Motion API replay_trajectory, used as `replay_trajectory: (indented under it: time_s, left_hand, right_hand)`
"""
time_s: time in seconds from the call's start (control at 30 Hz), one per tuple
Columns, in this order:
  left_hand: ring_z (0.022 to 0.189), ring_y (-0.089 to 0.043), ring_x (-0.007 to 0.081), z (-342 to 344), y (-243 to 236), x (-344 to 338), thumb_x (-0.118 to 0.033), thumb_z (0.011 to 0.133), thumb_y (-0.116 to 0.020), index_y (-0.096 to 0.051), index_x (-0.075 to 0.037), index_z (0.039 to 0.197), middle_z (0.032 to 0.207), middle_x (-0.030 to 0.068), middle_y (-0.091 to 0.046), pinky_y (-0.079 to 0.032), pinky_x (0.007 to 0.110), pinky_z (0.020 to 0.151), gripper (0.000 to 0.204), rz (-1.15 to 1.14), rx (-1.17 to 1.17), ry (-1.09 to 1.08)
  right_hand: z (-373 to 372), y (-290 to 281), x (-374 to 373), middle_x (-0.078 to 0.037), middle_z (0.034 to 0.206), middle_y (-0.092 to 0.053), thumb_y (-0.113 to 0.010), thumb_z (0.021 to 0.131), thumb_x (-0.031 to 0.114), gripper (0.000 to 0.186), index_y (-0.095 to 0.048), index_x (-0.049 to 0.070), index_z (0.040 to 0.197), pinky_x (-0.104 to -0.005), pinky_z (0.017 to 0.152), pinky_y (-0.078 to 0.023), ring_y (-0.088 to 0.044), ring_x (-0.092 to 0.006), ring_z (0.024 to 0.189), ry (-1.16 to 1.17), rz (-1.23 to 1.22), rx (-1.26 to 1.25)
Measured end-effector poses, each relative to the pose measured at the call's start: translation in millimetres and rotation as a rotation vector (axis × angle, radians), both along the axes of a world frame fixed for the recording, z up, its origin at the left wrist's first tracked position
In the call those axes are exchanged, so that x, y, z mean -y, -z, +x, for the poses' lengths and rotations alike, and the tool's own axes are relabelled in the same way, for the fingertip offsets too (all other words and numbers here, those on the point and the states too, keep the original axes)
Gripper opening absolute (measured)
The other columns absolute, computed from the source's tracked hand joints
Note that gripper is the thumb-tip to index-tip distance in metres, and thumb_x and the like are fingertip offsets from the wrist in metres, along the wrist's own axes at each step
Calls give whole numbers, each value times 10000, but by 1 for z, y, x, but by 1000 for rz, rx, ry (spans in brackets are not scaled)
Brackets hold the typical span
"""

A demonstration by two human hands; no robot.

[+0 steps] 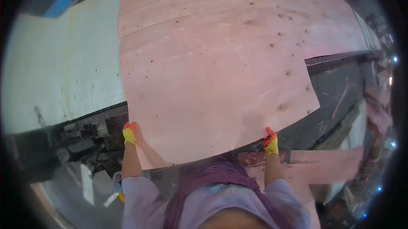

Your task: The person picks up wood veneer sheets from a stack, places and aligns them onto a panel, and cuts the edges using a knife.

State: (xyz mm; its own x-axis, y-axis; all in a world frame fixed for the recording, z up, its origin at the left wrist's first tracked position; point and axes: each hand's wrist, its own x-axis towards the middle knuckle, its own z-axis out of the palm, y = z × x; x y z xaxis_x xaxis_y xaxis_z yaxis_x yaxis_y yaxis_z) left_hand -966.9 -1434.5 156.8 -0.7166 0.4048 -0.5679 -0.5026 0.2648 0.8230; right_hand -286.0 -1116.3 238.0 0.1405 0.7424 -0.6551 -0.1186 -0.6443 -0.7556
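A large pinkish veneer sheet [212, 88] with dark knots covers the middle, over more pink sheet material at the top. My left hand [129, 131], in a yellow glove with orange fingers, grips the sheet near its lower-left corner. My right hand [270, 140], gloved alike, holds its near edge toward the right. The fingers of both are bent at the edge and partly hidden beneath it. To the left, a pale cream sheet [63, 67] borders the pink one.
A dark surface [340, 84] with wood slivers shows at the right, beside stacked offcuts [374, 105]. Broken scraps [89, 144] lie below the cream sheet. More pink pieces [323, 165] lie near my right side. A blue object [58, 8] is at the upper left.
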Motion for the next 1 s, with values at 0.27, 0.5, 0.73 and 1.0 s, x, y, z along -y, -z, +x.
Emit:
replay_trajectory:
  time_s: [0.27, 0.5, 0.73, 1.0]
  left_hand:
    - [1253, -364, 326, 66, -81, -181, -392, 744, -642, -364, -148, 1354, 1307, 171, -447, -309, 420, 1015, 714, -592, -1265, 550]
    - [1301, -189, 458, 103, -108, -363, -487, 666, -680, -263, -319, 1385, 1449, 186, -185, -257, 559, 996, 848, -901, -946, 779]
    - [1298, -207, 435, 105, -115, -410, -443, 598, -746, -247, -299, 1391, 1430, 192, -197, -264, 582, 970, 947, -1056, -702, 819]
    - [1282, -253, 452, 73, -97, -394, -436, 577, -753, -257, -237, 1394, 1402, 284, -226, -235, 580, 983, 976, -1107, -718, 790]
  right_hand:
    - [11, 25, 13, -14, 727, -574, -584, 844, 269, 251, -613, 32, 923, -248, 479, -402, -489, -130, 533, -112, 21, -104]
    - [-3, 1, 9, 11, 700, -529, -651, 805, 308, 205, -531, 151, 747, -274, 542, -441, -502, -134, 584, 121, -357, -208]
    - [56, 42, -57, -63, 1122, -528, -569, 877, 147, 397, -436, 143, 1251, -326, 798, -451, -512, -204, 999, -5, 255, -320]
    - [-279, -45, -249, -86, 1263, -445, -429, 940, 106, 552, -149, 72, 1414, -272, 847, -397, -480, -141, 1032, -668, 752, -189]
